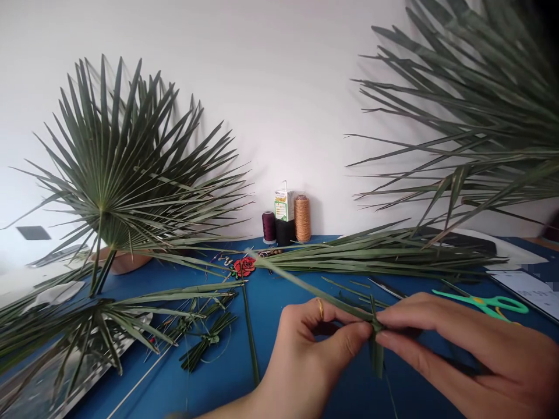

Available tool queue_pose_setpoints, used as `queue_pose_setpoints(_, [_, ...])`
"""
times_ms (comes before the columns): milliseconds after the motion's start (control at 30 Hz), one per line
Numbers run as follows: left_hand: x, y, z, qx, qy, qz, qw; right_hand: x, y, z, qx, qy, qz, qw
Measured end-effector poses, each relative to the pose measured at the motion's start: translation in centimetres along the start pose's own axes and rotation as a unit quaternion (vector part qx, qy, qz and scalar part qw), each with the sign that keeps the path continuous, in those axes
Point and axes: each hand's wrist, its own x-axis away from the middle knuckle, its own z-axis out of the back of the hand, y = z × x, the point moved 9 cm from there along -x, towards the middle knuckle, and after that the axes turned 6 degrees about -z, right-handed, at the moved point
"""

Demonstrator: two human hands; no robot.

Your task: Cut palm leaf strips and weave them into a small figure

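My left hand, with a ring on one finger, pinches a long green palm leaf strip close to a small knotted piece of palm leaf. The strip's free end points up and to the left. From the other side, my right hand grips the same knotted piece between thumb and fingertips, so the two hands nearly meet. A short bundle of leaf hangs below the fingers, and a thin thread drops from it. Part of the knot is hidden by the fingertips.
Fan palm leaves stand at left, more palm fronds at right. Cut leaf strips, thread spools, a red rose patch, green scissors, a phone-like screen and a woven leaf piece lie around the blue table.
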Motion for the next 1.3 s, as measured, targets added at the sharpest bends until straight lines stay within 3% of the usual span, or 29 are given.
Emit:
queue_pose_setpoints(100, [-0.1, 0.3, -0.2, -0.022, -0.009, -0.019, 1.000, 0.0, 1.0, -0.4, -0.020, -0.018, -0.038, 0.999])
queue_pose_setpoints(233, [-0.1, -0.6, 0.0, -0.012, 0.005, 0.018, 1.000, 0.3, 1.9, -1.2, -0.067, -0.057, -0.086, 0.992])
queue_pose_setpoints(400, [-0.2, -0.8, 0.3, -0.004, 0.017, 0.041, 0.999, 0.3, 1.9, -1.8, -0.090, -0.071, -0.064, 0.991])
queue_pose_setpoints(700, [-0.4, -0.8, 0.0, 0.025, 0.011, 0.050, 0.998, -0.8, 2.8, -1.9, -0.104, -0.087, -0.131, 0.982])
queue_pose_setpoints(967, [-0.2, -2.0, 0.5, 0.070, 0.063, 0.088, 0.992, -0.2, 3.1, -1.0, -0.067, 0.013, -0.171, 0.983])
queue_pose_setpoints(1167, [-0.4, -1.3, 1.0, 0.063, 0.074, 0.046, 0.994, -0.2, 2.5, -0.8, -0.073, 0.026, -0.165, 0.983])
queue_pose_setpoints(1300, [-0.3, -1.2, 0.6, 0.037, 0.044, 0.035, 0.998, -0.2, 2.5, -0.8, -0.079, 0.008, -0.164, 0.983])
